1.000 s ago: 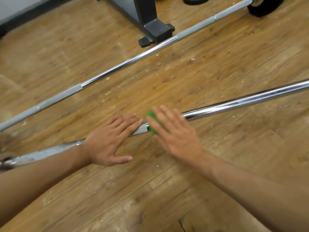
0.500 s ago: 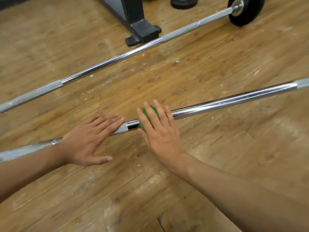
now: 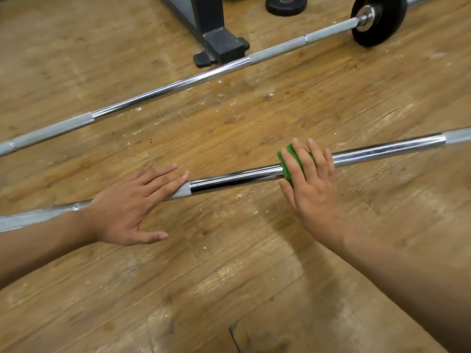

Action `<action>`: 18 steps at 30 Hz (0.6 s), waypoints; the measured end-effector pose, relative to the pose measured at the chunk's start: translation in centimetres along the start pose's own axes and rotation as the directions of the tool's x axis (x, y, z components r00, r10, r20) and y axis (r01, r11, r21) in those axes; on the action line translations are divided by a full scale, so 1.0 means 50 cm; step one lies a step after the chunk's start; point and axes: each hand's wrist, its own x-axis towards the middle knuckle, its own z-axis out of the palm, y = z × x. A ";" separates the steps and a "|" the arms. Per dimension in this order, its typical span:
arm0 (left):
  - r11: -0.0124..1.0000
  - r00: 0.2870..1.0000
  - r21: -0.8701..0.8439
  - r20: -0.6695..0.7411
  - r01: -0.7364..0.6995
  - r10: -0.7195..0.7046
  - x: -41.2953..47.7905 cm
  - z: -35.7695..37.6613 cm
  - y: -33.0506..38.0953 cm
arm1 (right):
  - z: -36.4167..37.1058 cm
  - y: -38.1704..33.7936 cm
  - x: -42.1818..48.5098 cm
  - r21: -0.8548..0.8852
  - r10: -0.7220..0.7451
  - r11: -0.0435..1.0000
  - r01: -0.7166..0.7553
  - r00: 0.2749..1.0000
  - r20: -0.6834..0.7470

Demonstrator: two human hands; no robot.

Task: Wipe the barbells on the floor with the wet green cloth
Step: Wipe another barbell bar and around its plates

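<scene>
No words, numbers or signs can be read here. The near barbell (image 3: 382,149) and the far barbell (image 3: 165,89) show only shiny metal. Any marks on the black weight plate (image 3: 382,29) are too blurry to tell.

The wooden floor (image 3: 229,289) bears a near barbell (image 3: 234,178), a far barbell (image 3: 178,85) and a loose plate (image 3: 286,5).

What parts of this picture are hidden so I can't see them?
All in the head view:
- Green cloth: mostly covered by the right hand, so its full shape can't be seen.
- Near barbell: both ends are cut off by the picture edges, and the left hand covers part of it.
- Far barbell: its left end runs off the edge.
- Loose black plate: cut by the top edge.
</scene>
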 end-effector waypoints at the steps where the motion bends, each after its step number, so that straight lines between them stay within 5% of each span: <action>1: 1.000 1.000 0.002 0.001 0.001 -0.001 0.000 -0.002 0.000 | 0.001 -0.042 0.007 0.030 0.044 0.999 -0.044 0.999 0.017; 7: 1.000 1.000 0.017 0.016 0.021 -0.021 -0.002 -0.003 0.007 | 0.014 -0.298 0.050 0.160 -0.094 0.984 0.075 0.989 0.114; 12: 0.999 1.000 0.031 0.012 0.020 -0.021 -0.011 -0.006 0.011 | -0.007 -0.208 0.062 0.035 -0.241 0.970 0.239 0.958 0.154; 18: 0.996 0.999 0.083 0.003 0.040 -0.040 -0.019 -0.001 0.035 | -0.071 -0.089 0.043 0.018 0.114 0.993 -0.121 0.971 0.208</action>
